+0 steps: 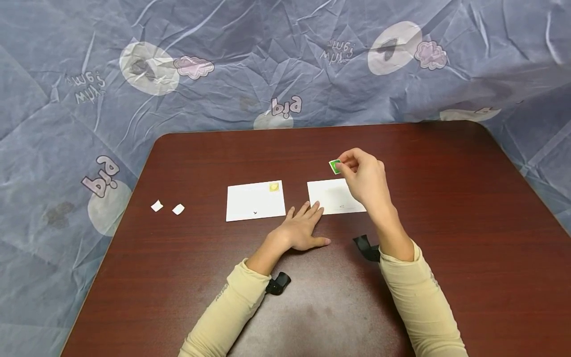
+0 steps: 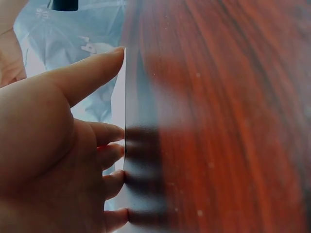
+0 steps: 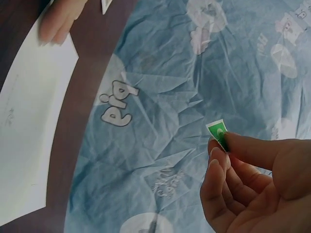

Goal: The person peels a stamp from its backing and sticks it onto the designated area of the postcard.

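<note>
My right hand (image 1: 367, 181) pinches a small green stamp with a white border (image 1: 334, 166) between thumb and fingertips, held above the table. Below it lies a white envelope (image 1: 332, 196), partly covered by that hand in the head view. My left hand (image 1: 303, 232) lies flat with fingers spread, its fingertips on the envelope's lower left corner. In the right wrist view the stamp (image 3: 218, 135) stands out past the thumb, and the envelope (image 3: 29, 126) is at the left. A second white envelope (image 1: 250, 202) carries a yellow stamp (image 1: 274, 187) in its upper right corner.
Two small white paper pieces (image 1: 178, 209) lie on the left side of the brown table (image 1: 200, 158). A wrinkled blue-grey printed sheet (image 1: 250, 59) hangs behind the table. Black wrist cameras (image 1: 278, 283) sit at both cuffs.
</note>
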The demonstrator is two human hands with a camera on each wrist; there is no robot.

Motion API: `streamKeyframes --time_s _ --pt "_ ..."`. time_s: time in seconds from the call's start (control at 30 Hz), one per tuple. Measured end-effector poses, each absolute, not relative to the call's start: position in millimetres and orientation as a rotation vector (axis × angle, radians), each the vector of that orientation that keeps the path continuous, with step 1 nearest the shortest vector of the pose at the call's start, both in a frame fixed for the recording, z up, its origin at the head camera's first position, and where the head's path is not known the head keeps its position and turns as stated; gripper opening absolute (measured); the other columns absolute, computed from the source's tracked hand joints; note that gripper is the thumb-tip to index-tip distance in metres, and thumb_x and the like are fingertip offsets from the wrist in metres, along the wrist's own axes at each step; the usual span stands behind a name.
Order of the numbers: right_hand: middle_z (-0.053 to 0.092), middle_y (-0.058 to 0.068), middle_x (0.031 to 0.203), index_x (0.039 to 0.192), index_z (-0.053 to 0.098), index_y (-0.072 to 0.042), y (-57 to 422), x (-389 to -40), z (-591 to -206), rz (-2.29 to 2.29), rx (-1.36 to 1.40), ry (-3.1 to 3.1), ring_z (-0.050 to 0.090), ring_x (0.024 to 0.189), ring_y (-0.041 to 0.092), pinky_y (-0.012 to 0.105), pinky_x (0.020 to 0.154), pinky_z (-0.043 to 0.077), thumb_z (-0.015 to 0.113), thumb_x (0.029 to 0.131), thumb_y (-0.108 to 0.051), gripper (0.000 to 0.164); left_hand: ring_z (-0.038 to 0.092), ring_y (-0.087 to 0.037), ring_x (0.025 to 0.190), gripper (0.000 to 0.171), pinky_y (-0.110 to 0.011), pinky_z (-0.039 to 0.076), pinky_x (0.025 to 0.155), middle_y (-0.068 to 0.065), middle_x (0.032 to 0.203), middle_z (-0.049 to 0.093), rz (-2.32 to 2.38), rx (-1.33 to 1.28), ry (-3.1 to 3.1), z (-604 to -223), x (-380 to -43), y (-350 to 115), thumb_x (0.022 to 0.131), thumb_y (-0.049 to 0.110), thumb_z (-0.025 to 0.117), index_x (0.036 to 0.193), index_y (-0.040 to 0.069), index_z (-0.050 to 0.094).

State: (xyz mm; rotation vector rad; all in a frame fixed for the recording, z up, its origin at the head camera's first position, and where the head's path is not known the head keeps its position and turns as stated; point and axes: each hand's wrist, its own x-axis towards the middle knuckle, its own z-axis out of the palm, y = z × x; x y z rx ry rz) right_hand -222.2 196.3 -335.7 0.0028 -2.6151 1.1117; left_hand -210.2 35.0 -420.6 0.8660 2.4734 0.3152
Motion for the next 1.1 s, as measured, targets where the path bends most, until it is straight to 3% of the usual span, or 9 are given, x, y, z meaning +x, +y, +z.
streamKeyframes --time_s 0.5,0.9,1.1 --pt "0.065 0.015 0.082 0.096 0.065 0.001 226 -246 -357 1.082 -0.211 -2.737 0.059 0.072 0.026 0.031 0.057 0.044 0.067 0.089 -0.012 0.015 -0.002 -0.018 0.144 0.082 -0.048 0.002 0.113 0.0 0.159 0.003 0.304 0.848 2.472 -418 -211 36 0.094 0.052 0.052 0.154 0.014 0.011" --pt "0.066 0.015 0.084 0.096 0.064 0.002 245 -254 -377 1.1 -0.3 -2.816 0.065 0.072 0.027 0.027 0.055 0.045 0.065 0.089 -0.012 0.016 -0.003 -0.018 0.144 0.081 -0.047 0.001 0.113 0.001 0.159 0.002 0.319 0.841 2.448 -418 -209 35 0.094 0.052 0.051 0.154 0.015 0.011" --pt "0.068 0.016 0.083 0.094 0.065 0.003 252 -258 -383 1.081 -0.305 -2.851 0.062 0.064 0.018 0.027 0.055 0.045 0.067 0.086 -0.011 0.016 -0.002 -0.018 0.144 0.082 -0.047 0.001 0.113 0.001 0.159 0.002 0.315 0.841 2.452 -418 -209 35 0.094 0.052 0.051 0.154 0.015 0.01"
